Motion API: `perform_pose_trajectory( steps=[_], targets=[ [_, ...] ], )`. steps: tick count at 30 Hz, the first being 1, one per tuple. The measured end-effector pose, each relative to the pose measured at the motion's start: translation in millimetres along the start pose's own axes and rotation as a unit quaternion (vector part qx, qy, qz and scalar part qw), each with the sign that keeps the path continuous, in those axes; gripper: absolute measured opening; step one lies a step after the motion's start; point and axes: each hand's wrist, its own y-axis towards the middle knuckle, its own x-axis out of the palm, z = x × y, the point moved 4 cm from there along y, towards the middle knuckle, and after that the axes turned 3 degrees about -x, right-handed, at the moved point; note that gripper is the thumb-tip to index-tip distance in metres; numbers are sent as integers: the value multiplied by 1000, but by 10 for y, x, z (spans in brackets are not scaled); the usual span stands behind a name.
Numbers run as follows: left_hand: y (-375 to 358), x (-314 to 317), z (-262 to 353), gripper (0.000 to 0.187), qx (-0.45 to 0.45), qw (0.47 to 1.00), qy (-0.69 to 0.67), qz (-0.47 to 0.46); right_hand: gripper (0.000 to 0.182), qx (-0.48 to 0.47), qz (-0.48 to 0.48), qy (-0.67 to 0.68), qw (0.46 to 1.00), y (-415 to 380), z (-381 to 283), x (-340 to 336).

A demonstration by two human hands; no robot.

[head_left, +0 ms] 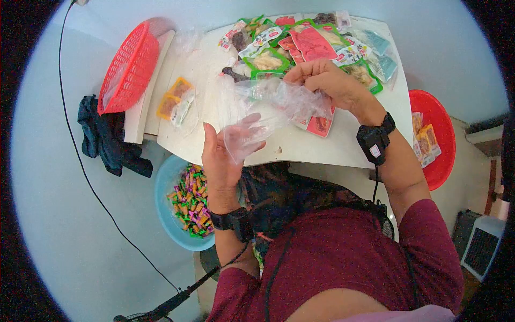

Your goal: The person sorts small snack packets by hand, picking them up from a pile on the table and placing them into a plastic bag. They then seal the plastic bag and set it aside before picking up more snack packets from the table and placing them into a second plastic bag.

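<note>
A clear plastic bag (279,110) stretches between my two hands over the near part of the white table. My right hand (335,86) pinches its gathered end between thumb and fingers. At its other end my left hand (225,153) is open, palm up, with the fingers showing through the film. A red snack packet (320,124) lies partly under the bag on the right. Just beyond my right hand is a pile of snack packets, among them a red one (314,43) and a green-edged one (266,60).
Two orange-topped packets (176,99) lie on the left of the table (182,140). A red basket (129,70) stands tilted at the left. Below are a blue basin (166,214) of wrapped candies and a red basin (442,139) with packets. A black cable (91,182) hangs left.
</note>
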Motion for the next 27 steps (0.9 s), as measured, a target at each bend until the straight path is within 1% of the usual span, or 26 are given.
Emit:
perform_pose_trajectory(
  steps=[2,5,6,8,9,11,14,17,18,20,23,27],
  targets=[
    [11,-80,-27,54,33,997,45,47,34,27,-20,23,999,-2,19,35],
    [-1,-166,-32,45,91,982,119,113,30,-8,39,43,998,-32,-75,82],
    [-19,-187,-20,41,111,974,144,136,31,-42,39,34,998,-39,-120,94],
    [-34,-193,14,33,112,981,89,131,33,-107,38,19,993,-53,-185,129],
    [-43,-189,33,30,112,983,61,130,33,-117,45,-8,992,-65,-183,153],
    [-55,-144,43,28,125,978,74,147,32,-140,60,-62,986,-79,-180,195],
    [-105,-162,38,25,148,971,106,152,26,-56,71,-162,983,-45,-84,62],
    [-156,-191,37,23,167,964,119,167,20,-56,149,-100,982,-81,-152,-51],
    [-178,-205,41,22,173,962,119,176,21,-76,156,-72,982,-57,-133,-94],
    [-189,-249,18,20,156,964,132,169,25,-115,169,-14,979,-2,-62,-167],
    [-195,-269,-20,22,150,963,153,164,28,-98,189,95,972,0,-70,-41],
    [-219,-202,-30,25,148,957,207,141,29,-82,151,0,985,7,-95,-6]
  ],
)
